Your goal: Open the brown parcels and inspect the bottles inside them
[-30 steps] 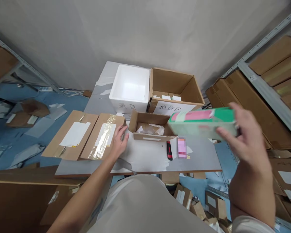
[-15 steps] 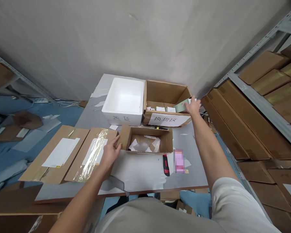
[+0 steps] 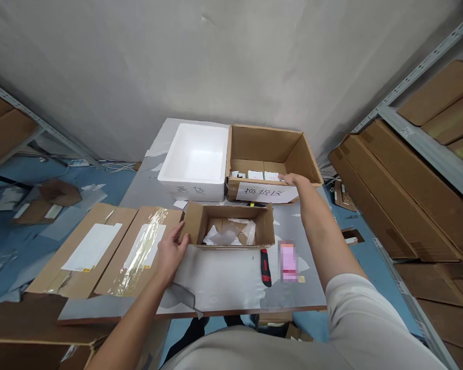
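A small open cardboard box (image 3: 264, 239) stands in the middle of the table with a clear plastic bag and white paper (image 3: 227, 234) inside. My left hand (image 3: 173, 252) pinches the edge of its left flap. Behind it, my right hand (image 3: 295, 180) reaches over the front wall of a larger carton (image 3: 270, 141) with a handwritten white label (image 3: 264, 192). The fingers of that hand are mostly hidden by the carton wall, and whatever they hold is out of sight. Several small white boxes (image 3: 255, 175) lie in the carton, left of my right hand.
A white foam box (image 3: 191, 191) stands left of the carton. Two flattened, taped cardboard pieces with white labels (image 3: 92, 246) lie at the left. A red and black utility knife (image 3: 266, 268) and a pink blurred item (image 3: 289, 262) are near the front. Shelves of cartons (image 3: 405, 190) flank the right.
My right hand has gone from the carton's right rim, with a pale green box, down inside behind the front wall; the green box no longer shows. My left hand stays at the flap.
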{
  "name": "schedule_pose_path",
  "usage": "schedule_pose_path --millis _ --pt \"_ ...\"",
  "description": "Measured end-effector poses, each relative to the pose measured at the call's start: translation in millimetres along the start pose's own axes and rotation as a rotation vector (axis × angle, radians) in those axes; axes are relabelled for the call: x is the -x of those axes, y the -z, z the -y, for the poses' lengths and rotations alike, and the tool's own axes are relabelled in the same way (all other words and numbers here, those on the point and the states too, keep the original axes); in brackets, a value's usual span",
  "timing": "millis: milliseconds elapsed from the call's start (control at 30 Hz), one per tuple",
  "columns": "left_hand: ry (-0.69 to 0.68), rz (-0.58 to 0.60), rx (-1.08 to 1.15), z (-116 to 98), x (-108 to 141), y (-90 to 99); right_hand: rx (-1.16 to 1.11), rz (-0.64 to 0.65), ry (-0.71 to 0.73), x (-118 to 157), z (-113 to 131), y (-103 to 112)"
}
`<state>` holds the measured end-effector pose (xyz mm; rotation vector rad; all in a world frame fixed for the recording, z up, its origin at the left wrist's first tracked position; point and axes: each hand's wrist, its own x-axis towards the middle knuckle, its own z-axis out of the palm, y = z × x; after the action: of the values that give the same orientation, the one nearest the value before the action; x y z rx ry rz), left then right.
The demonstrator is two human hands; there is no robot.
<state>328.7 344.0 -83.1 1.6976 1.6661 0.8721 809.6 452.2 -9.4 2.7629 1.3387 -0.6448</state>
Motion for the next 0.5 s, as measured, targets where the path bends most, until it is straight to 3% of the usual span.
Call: schedule_pose_path --millis 100,200,267,333,400,433,500 --pt "0.009 0.007 0.077 0 0 -2.0 -0.050 -0.155 0.061 14 -3 2" --pt "0.030 0.026 0.206 3 2 -5.3 -0.214 -0.562 0.245 49 -14 -12" --pt "0.045 0.045 0.299 10 6 -8.9 -0.404 -0.779 0.387 81 -31 -41" --pt "0.048 0.078 0.399 23 10 -14.0 -0.613 -0.778 0.408 116 -52 -85" --pt "0.024 0.167 0.487 39 14 -20.5 -0.861 -0.579 0.294 149 -72 -139" --pt "0.016 0.231 0.503 46 16 -24.5 -0.951 -0.403 0.237 163 -78 -165" --pt "0.033 0.360 0.471 58 18 -34.7 -0.974 -0.259 0.221 185 -83 -209"
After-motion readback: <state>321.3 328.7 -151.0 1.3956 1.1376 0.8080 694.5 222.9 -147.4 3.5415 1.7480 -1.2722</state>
